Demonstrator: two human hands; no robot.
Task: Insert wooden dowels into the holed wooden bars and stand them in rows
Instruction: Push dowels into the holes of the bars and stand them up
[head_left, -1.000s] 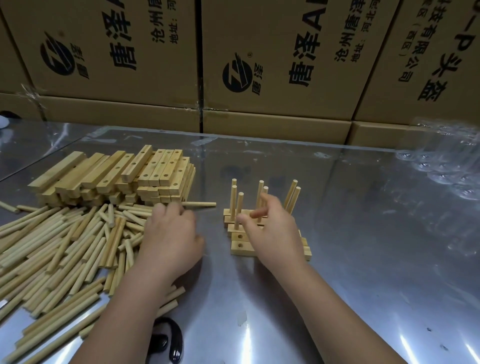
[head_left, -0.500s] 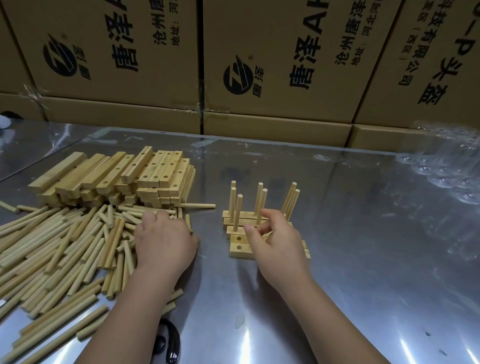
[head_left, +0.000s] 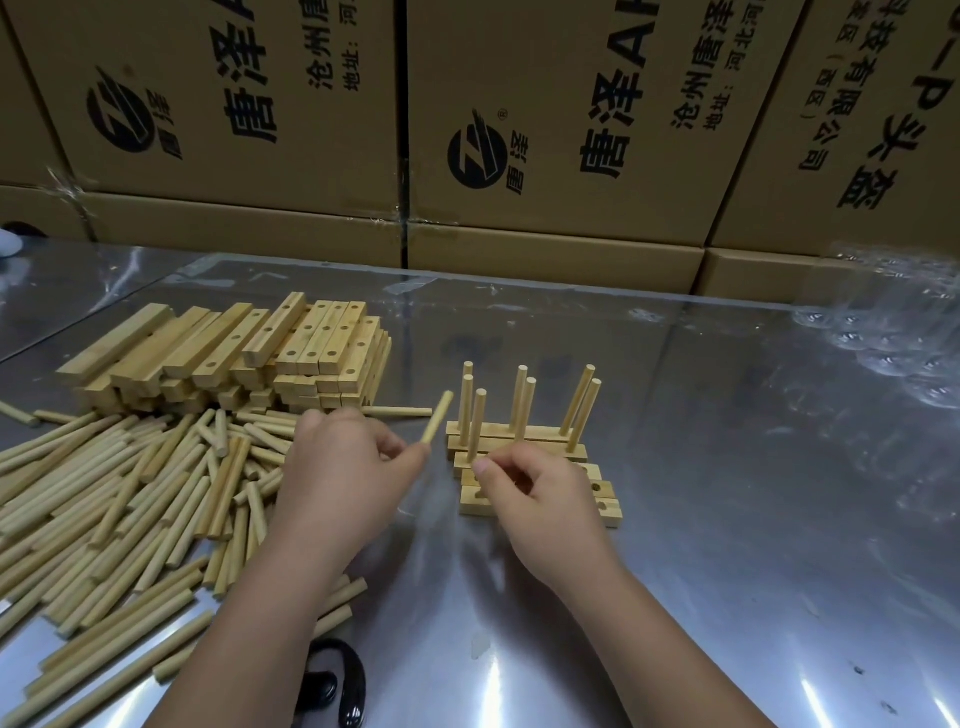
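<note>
Boxes (head_left: 561, 218) read 唐泽; left hand (head_left: 337, 478) pinches dowel (head_left: 437, 423), right hand (head_left: 545, 504) over bars (head_left: 524, 433), hold unclear.

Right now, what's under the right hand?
The right hand covers the front holed bars of the row. Their ends show either side, with empty holes at the right. The middle stretch is hidden, so whether those holes are filled cannot be told.

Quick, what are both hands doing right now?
Left hand: pinching one dowel.
Right hand: curled over the bars; grip cannot be told.
</note>
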